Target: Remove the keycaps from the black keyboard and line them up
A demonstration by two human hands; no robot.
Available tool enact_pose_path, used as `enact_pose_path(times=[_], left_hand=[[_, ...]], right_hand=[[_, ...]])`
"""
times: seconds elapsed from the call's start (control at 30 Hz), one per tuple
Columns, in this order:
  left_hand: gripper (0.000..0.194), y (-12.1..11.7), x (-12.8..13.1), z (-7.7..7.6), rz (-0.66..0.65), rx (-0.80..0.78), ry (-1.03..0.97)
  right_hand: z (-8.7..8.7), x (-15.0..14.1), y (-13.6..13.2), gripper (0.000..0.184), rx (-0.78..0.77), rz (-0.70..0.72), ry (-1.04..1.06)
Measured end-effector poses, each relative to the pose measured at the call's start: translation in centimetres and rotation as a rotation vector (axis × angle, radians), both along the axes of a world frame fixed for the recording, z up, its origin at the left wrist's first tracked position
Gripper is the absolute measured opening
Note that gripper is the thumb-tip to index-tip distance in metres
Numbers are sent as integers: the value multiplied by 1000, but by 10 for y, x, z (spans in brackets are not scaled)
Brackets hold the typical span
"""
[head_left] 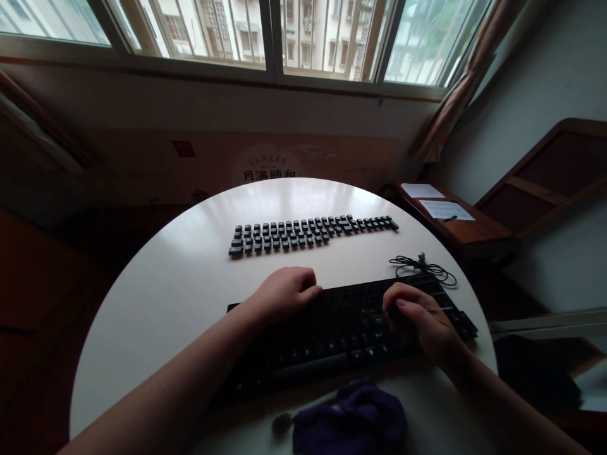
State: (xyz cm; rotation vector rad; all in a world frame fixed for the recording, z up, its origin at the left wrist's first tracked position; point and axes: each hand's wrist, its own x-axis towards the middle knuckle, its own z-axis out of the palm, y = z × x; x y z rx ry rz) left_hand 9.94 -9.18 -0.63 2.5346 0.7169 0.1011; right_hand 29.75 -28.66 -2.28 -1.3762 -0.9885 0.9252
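Observation:
A black keyboard [341, 303] lies on the white round table [156, 297], with part of its keys off and lower rows of keys still in place. My left hand [289, 291] is curled closed over the keyboard's upper left part; whatever its fingers hold, if anything, is hidden. Over the right part of the keyboard, my right hand [417, 316] has thumb and forefinger pinched together. Its grip is too dark and blurred to show what is in it. Beyond the keyboard, several loose black keycaps [284, 237] stand in slanting rows.
A coiled black cable [422, 268] sits behind the keyboard's right end. Near me lie a purple cloth [351, 420] and a dark brush-like tip [282, 423]. Papers [446, 210] and a pen [449, 218] rest on a wooden surface at right. Windows [327, 38] are ahead.

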Motion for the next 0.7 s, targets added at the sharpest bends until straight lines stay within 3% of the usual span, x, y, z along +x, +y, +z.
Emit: enact_pose_path(times=[0.17,0.4,0.57,0.7], left_hand=[[25,0,0,2,4,-17,10],[23,-1,1,3,1,-1,25],[23,0,1,2,-2,-8,15],[22,0,0,2,1,-10,9]], right_hand=[[0,-2,2,23,-54,-67,-3],[-7,-7,0,24,-25,-98,-162],[-12,-6,-4,26,-53,-76,-324],[-11,-8,-2,28,-57,-29,-322]])
